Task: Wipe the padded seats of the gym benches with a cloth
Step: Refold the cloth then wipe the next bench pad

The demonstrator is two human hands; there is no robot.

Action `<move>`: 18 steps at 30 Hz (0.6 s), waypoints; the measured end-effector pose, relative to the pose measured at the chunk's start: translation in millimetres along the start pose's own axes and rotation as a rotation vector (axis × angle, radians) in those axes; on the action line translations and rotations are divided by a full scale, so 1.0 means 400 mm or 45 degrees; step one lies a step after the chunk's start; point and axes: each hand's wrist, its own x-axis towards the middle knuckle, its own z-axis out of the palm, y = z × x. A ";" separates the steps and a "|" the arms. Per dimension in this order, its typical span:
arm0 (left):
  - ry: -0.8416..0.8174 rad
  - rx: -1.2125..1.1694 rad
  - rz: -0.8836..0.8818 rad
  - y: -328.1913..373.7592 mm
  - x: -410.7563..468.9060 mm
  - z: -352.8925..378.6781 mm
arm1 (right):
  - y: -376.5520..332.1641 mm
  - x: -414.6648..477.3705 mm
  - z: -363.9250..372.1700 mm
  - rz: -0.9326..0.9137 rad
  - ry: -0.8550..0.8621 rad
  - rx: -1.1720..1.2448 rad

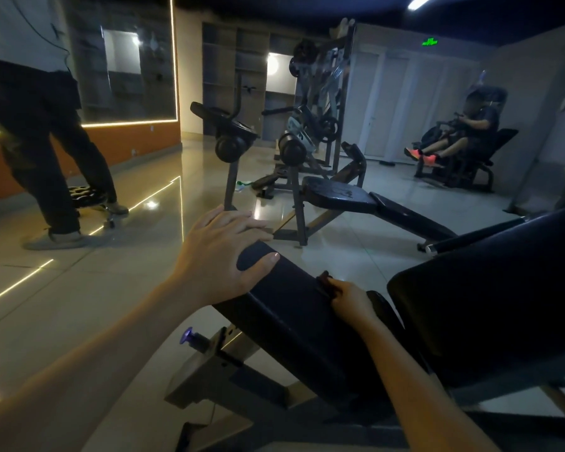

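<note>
Both forearms ran up from the bottom edge over the near bench.

Right hand [349, 298]: fingers curled, pinching a small dark wad, taken to be the cloth [326, 281]. It sat at the rear of the seat pad [291, 308], just beside the gap to the back pad [486, 305]. The cloth was bunched, so little of it met the padded surface.

Left hand [222, 252]: spread, palm on the front end of the seat pad, fingers over the far edge, thumb on top. Judged to be steadying the pad.

Purple-tipped knob [189, 336] sat on the frame below the seat.

Judgement: the step in hand was wiping this seat. It looked best done with the cloth flattened under the palm. Overlapping strokes would run from the gap toward the front end, edges included. The left hand would need shifting so its own patch got covered.

Farther off, a second bench [340, 195] stood well apart, its seat showing pale marks and not yet wiped.
</note>
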 end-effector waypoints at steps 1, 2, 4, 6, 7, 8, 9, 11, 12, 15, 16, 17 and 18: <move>-0.024 0.010 0.005 0.000 -0.002 -0.001 | -0.010 -0.002 0.003 0.039 -0.001 0.024; -0.045 0.023 0.011 -0.001 -0.004 0.000 | -0.015 -0.014 0.007 0.071 0.011 0.054; -0.065 0.044 0.024 -0.003 -0.004 0.003 | -0.017 -0.072 0.014 0.091 0.067 0.134; -0.036 0.031 0.011 -0.004 -0.001 0.004 | -0.023 -0.155 0.021 0.029 0.138 0.201; -0.015 0.008 -0.003 -0.003 0.001 0.003 | -0.034 -0.193 0.021 -0.012 0.156 0.225; 0.006 -0.022 -0.014 -0.002 0.002 0.004 | -0.049 -0.227 0.022 -0.060 0.165 0.249; 0.023 -0.047 -0.012 0.002 0.003 0.003 | -0.074 -0.257 0.019 -0.105 0.163 0.287; 0.035 -0.050 0.006 0.009 0.005 0.002 | -0.155 -0.299 0.011 -0.247 0.146 0.375; 0.027 -0.033 0.016 0.006 0.006 0.004 | -0.209 -0.309 0.008 -0.338 0.146 0.406; 0.006 -0.084 0.035 0.004 0.005 -0.003 | -0.380 -0.308 0.022 -0.544 0.128 0.498; 0.032 -0.164 0.011 0.007 0.003 -0.006 | -0.416 -0.296 0.026 -0.573 0.158 0.533; 0.049 -0.238 -0.015 0.011 0.002 -0.013 | -0.437 -0.282 0.027 -0.587 0.179 0.565; 0.058 -0.272 -0.042 0.013 0.000 -0.017 | -0.439 -0.263 0.028 -0.607 0.193 0.577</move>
